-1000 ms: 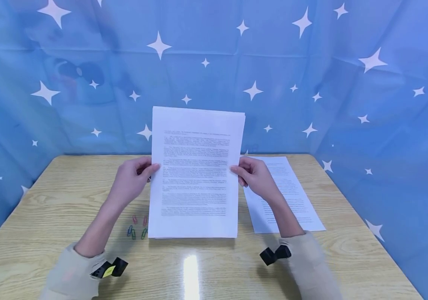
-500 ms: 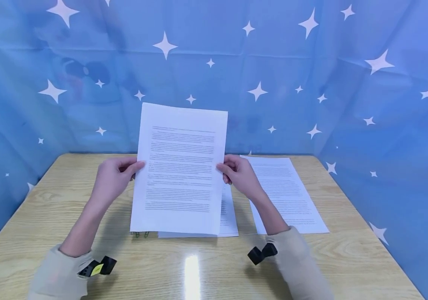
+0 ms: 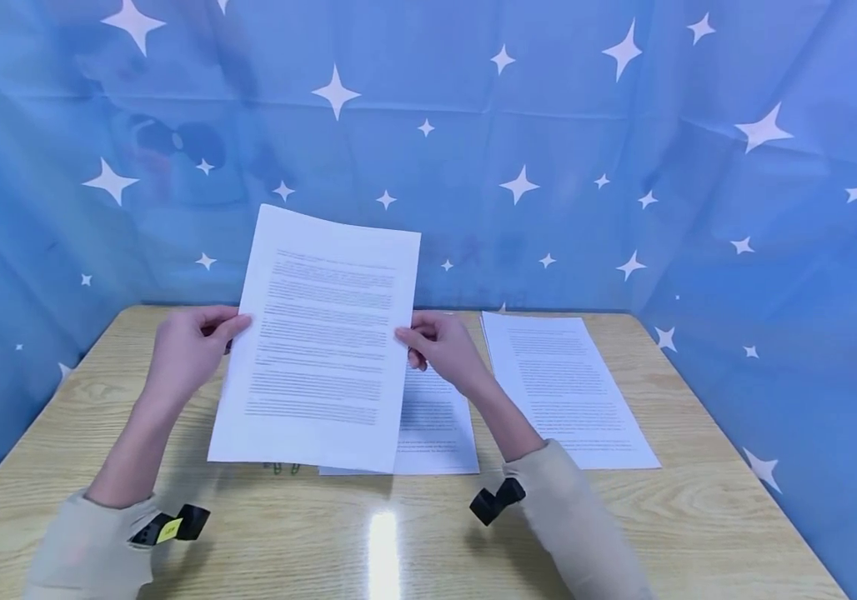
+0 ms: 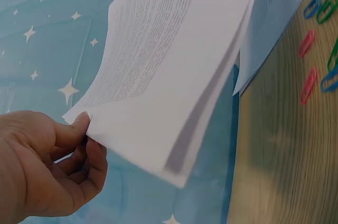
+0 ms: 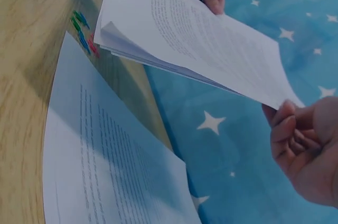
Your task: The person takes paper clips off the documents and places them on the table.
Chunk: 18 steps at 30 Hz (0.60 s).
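Note:
Between both hands a thin stack of printed paper (image 3: 316, 350) is held up and tilted over the left-middle of the table. My left hand (image 3: 187, 354) pinches its left edge, thumb in front. On the right edge, my right hand (image 3: 443, 350) pinches the stack the same way. Several loose sheet edges part along the bottom of the stack in the right wrist view. Behind it, partly covered, more printed paper (image 3: 439, 425) lies on the table. Coloured paper clips (image 4: 308, 85) lie near that paper; in the head view the held stack hides most of them.
To the right, another set of printed sheets (image 3: 571, 392) lies slightly fanned on the wooden table (image 3: 699, 500). A blue curtain with white stars (image 3: 428, 167) hangs behind the table and at its sides.
Both hands have moved left with the held paper, which now tilts more. Printed paper on the table has come into view behind it, and most of the clips are now covered.

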Each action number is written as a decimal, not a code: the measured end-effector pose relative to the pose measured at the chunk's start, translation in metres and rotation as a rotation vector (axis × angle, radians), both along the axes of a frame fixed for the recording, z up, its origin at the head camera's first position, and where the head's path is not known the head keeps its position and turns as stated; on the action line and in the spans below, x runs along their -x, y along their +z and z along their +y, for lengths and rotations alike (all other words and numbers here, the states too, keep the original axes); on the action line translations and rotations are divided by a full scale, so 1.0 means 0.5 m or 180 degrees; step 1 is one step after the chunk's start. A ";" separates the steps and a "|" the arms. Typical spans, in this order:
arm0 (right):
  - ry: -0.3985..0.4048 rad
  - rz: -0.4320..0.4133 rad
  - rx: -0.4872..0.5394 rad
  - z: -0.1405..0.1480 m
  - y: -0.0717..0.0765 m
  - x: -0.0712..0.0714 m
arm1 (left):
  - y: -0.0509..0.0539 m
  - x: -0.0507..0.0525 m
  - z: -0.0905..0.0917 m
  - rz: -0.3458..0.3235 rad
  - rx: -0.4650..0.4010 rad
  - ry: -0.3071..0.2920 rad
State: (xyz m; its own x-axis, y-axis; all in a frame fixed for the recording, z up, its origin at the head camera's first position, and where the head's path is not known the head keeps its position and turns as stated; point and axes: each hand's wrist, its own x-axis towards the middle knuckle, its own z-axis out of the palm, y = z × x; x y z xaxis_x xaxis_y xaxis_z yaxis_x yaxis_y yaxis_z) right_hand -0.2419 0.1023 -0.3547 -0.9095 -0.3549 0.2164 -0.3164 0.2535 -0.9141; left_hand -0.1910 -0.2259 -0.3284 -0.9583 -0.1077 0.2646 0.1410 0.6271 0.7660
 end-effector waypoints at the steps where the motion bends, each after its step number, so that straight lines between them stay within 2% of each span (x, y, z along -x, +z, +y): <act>1: 0.0013 -0.0052 0.0026 -0.006 -0.001 0.001 | 0.000 0.000 -0.004 0.0001 0.0019 0.0016; 9: 0.0095 -0.0393 0.0186 -0.059 -0.010 0.005 | -0.002 0.002 -0.041 -0.0107 0.0136 0.0179; 18: -0.0094 -0.0698 0.0292 -0.125 -0.027 0.008 | -0.008 0.008 -0.089 -0.0285 0.0241 0.0356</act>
